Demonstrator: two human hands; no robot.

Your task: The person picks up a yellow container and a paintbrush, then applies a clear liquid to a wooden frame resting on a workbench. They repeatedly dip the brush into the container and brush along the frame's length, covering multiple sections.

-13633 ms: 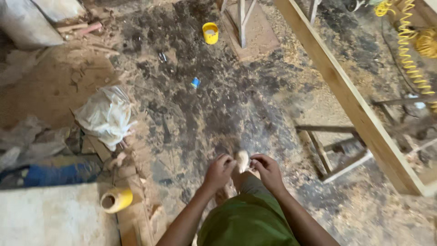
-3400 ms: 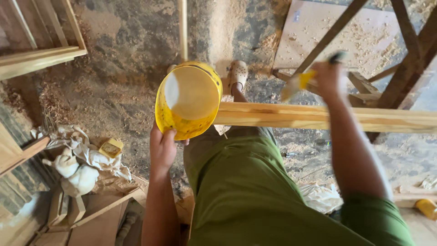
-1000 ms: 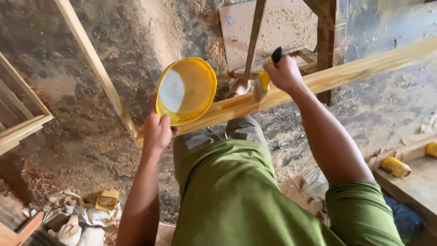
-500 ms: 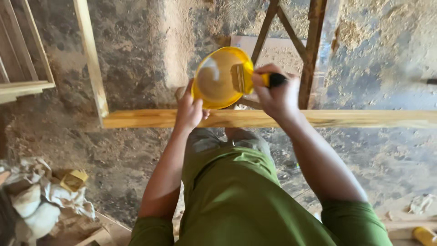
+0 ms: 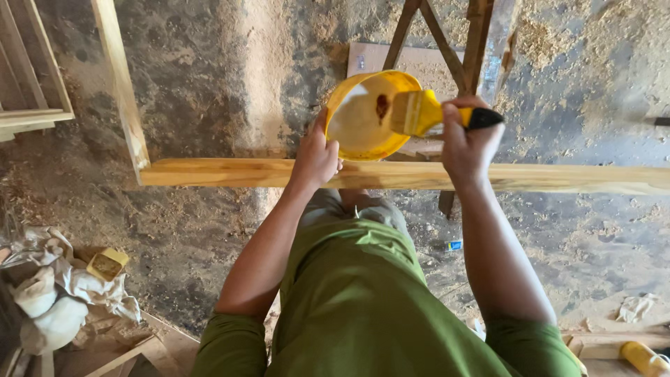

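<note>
Looked like a rough carpentry workshop. Dirt floor [image 5: 209,105] strewn with sawdust [image 5: 262,77] and shavings. Long planed timber beam [image 5: 558,178] laid across wooden trestle [image 5: 474,42]. Unfinished frames [image 5: 28,105] at left, crumpled sacks [image 5: 49,293] in corner.

A long plank [image 5: 544,178] runs left to right in front of the person. Above it, the left hand [image 5: 315,157] grips a tub [image 5: 359,119]; the right hand [image 5: 469,139] holds a brush [image 5: 419,113] at the tub's right rim. Crumpled sacks [image 5: 52,293] lie on the floor [image 5: 209,91], far left.

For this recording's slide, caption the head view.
Left hand tilts a yellow bowl; right hand holds a brush over a wooden rail.
</note>
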